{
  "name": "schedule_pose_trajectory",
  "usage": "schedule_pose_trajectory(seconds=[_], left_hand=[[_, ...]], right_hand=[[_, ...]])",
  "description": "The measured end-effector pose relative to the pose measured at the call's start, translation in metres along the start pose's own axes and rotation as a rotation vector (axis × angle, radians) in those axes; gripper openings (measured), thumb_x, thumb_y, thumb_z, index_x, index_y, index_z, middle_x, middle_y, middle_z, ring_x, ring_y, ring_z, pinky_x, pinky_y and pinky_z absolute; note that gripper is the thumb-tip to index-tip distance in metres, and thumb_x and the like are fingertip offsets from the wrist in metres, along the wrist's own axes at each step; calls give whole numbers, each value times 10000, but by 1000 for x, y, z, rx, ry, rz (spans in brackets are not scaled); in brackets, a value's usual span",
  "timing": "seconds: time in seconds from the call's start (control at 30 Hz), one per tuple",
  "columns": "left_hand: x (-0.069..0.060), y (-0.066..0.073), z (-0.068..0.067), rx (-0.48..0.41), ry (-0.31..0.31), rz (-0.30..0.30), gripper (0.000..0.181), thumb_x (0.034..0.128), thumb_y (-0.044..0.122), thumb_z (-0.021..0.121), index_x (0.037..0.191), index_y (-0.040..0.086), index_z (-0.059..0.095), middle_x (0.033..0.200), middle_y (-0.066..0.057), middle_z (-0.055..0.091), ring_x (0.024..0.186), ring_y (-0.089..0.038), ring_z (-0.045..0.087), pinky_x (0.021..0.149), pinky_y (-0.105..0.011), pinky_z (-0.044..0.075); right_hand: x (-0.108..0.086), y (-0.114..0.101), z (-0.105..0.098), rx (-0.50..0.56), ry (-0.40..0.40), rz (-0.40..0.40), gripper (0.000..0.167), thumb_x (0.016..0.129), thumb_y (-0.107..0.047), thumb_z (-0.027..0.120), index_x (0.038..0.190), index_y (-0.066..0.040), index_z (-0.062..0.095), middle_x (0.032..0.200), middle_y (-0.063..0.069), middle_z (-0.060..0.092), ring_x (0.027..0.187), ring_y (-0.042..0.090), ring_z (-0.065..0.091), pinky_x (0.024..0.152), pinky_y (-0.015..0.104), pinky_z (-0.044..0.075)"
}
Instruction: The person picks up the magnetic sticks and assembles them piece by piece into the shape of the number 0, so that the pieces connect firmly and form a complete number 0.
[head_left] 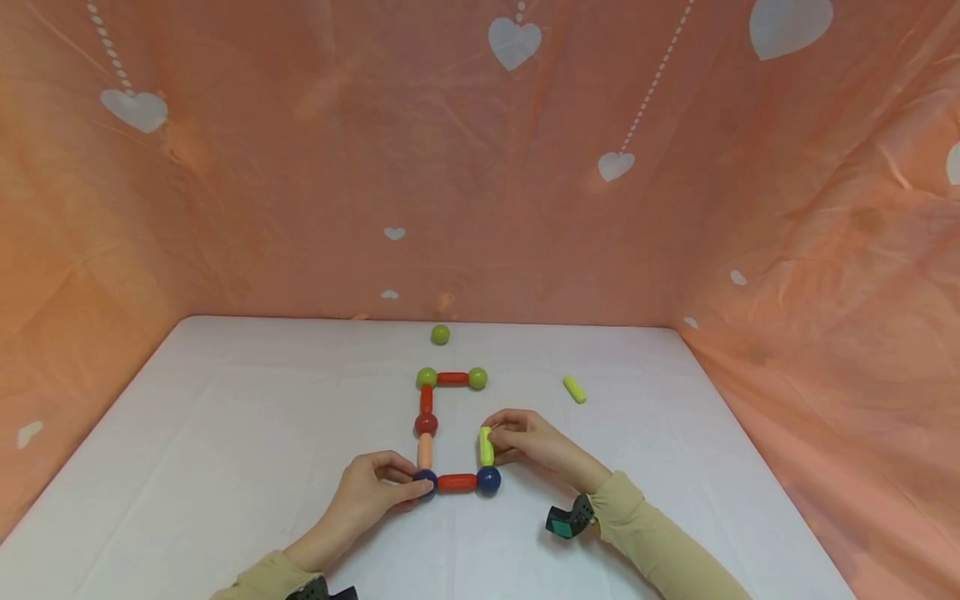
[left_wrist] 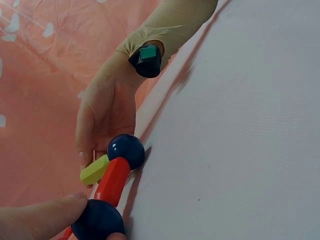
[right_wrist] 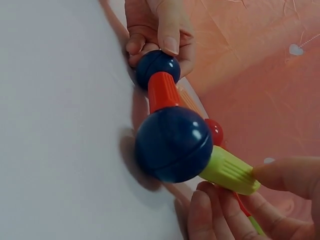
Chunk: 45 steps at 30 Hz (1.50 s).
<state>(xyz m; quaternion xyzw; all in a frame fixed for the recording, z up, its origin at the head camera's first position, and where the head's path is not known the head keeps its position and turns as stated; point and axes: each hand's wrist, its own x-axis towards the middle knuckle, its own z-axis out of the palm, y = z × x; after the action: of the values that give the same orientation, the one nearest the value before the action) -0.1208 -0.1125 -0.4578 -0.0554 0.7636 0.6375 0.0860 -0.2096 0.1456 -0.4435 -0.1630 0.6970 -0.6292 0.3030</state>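
A chain of coloured balls and rods lies on the white table. My left hand (head_left: 369,492) pinches the near-left blue ball (right_wrist: 155,67) between thumb and fingers. From that ball a red rod (head_left: 457,482) runs right to a second blue ball (head_left: 488,480). My right hand (head_left: 536,446) pinches a yellow-green rod (right_wrist: 230,172), whose near end meets the second blue ball. On the left side, a peach rod (head_left: 425,451), a red ball (head_left: 426,424) and another red rod (head_left: 427,398) lead away to a green ball (head_left: 427,378).
At the far end a red rod (head_left: 453,378) joins a second green ball (head_left: 477,378). One loose green ball (head_left: 440,334) lies near the table's back edge. A loose yellow-green rod (head_left: 574,389) lies to the right. Orange cloth (head_left: 450,167) hangs behind the table (head_left: 225,433).
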Motion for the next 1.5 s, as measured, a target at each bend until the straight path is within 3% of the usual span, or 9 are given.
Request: schedule_pose_trajectory(seconds=[0.23, 0.47, 0.67, 0.87, 1.07, 1.27, 1.4, 1.5], left_hand=[[0, 2, 0, 17, -8, -1, 308, 698, 85, 853, 902, -36, 658, 756, -69, 654, 665, -208, 668, 606, -300, 581], [0, 2, -1, 23, -9, -15, 315, 699, 102, 855, 904, -30, 657, 766, -72, 649, 672, -196, 663, 615, -301, 582], [1, 1, -2, 16, -8, -25, 319, 696, 107, 859, 903, -28, 658, 770, -73, 648, 680, -195, 661, 622, -307, 583], [1, -1, -2, 16, -32, -12, 331, 701, 126, 858, 913, -28, 656, 777, -74, 650, 676, -189, 662, 623, -303, 582], [2, -1, -3, 15, -28, -22, 339, 701, 149, 861, 914, -21, 660, 797, -82, 645, 674, -198, 666, 626, -309, 583], [2, -3, -3, 20, -44, -21, 344, 705, 163, 859, 917, -15, 656, 784, -64, 655, 678, -185, 661, 634, -306, 582], [1, -3, -3, 17, -53, -21, 343, 708, 159, 857, 918, -21, 653, 781, -62, 649, 683, -182, 659, 637, -309, 583], [2, -2, -4, 35, -49, -19, 347, 707, 173, 858, 918, -14, 656, 779, -57, 645, 677, -175, 653, 633, -303, 581]], right_hand=[[2, 0, -4, -28, 18, 21, 296, 947, -93, 553, 1171, 98, 541, 959, 110, 635, 822, 196, 621, 787, 349, 560], [15, -18, -22, -201, 27, 78, 275, 962, -147, 552, 1143, 57, 582, 984, 144, 661, 842, 231, 645, 752, 340, 565], [53, -55, -44, -302, 66, 7, 363, 977, -150, 520, 1241, 100, 518, 1097, 234, 631, 982, 334, 631, 864, 435, 531], [104, -74, -57, -337, 96, -105, 397, 992, -152, 517, 1285, 112, 473, 1200, 252, 576, 1104, 369, 567, 965, 456, 465], [147, -74, -60, -304, 133, -105, 463, 979, -223, 542, 1330, 69, 470, 1291, 190, 541, 1177, 351, 520, 997, 420, 441], [161, -73, -47, -385, 130, -64, 500, 946, -218, 580, 1364, 24, 450, 1311, 176, 524, 1175, 308, 506, 988, 411, 440], [175, -67, -48, -432, 92, -107, 520, 913, -79, 604, 1384, 39, 418, 1333, 218, 500, 1240, 322, 458, 1032, 413, 394], [191, -54, -55, -466, 41, -205, 535, 868, -150, 696, 1345, -18, 493, 1300, 161, 544, 1217, 290, 500, 1011, 368, 418]])
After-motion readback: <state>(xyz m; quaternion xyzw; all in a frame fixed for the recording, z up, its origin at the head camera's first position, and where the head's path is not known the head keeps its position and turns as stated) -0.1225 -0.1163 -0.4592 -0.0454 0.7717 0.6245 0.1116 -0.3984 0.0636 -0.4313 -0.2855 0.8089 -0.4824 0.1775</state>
